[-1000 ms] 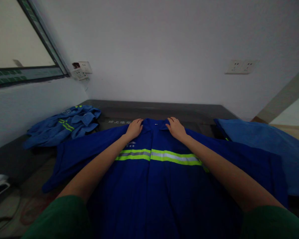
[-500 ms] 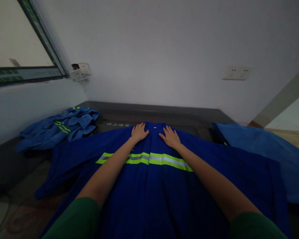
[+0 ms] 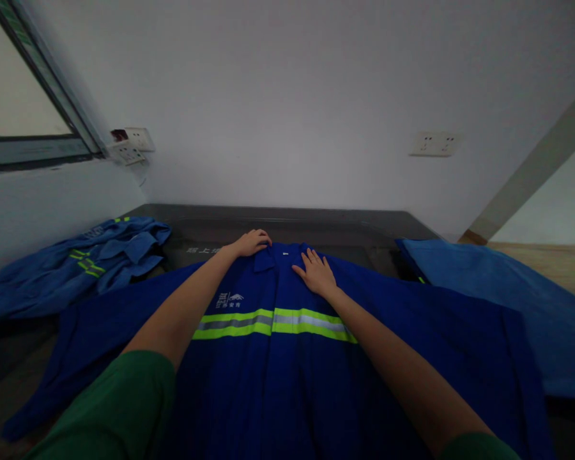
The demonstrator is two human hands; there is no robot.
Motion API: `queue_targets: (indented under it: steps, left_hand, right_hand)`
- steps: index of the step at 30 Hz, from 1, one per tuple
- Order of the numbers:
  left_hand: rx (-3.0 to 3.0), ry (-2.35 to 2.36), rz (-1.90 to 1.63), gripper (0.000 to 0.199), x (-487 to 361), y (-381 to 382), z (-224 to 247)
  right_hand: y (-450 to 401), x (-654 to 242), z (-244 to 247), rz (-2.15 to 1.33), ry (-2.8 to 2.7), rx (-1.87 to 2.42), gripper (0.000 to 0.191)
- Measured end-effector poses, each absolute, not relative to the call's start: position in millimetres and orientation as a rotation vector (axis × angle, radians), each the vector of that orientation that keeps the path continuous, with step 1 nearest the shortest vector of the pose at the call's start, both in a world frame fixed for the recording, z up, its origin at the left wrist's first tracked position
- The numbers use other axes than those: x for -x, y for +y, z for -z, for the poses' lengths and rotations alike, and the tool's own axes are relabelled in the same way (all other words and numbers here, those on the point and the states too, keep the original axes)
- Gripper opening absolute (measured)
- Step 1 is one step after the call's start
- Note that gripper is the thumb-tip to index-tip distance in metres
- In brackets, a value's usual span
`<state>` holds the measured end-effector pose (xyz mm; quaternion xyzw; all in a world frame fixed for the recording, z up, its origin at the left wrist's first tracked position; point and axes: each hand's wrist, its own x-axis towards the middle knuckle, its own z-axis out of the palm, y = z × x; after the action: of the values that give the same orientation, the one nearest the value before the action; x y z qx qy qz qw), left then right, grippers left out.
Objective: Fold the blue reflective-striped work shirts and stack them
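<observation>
A dark blue work jacket lies spread front up, sleeves out to both sides, with a yellow-and-silver reflective band across the chest and a white print on the left of the chest. At the left side of its collar, my left hand has its fingers bent and closed on the collar edge; the fingertips are partly hidden. The left collar flap shows folded down below that hand. My right hand rests flat on the jacket just right of the neck opening, its fingers apart.
A crumpled lighter blue garment with reflective strips lies at the left. More blue cloth lies at the right. The dark table meets a white wall with power sockets. A window is at the upper left.
My left hand has moved left and up from lying flat on the chest to the collar edge, uncovering the print and collar flap. My right hand stays flat near the collar. The view has shifted slightly.
</observation>
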<state>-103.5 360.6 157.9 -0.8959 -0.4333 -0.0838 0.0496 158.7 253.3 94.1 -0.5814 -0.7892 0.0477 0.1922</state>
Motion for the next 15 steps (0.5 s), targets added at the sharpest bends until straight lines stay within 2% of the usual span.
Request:
queue_targets:
  steps: [10,15]
  left_hand:
    - [2.587,-1.497,-0.122,0.022,92,367,-179]
    - [2.383,-1.611,0.039,0.029,80,354,-167]
  right_hand:
    - [253,-159,-93,-0.143,-2.198,1.61,0.076]
    - [253,-158,-93,-0.139,-2.199,1.623,0.076]
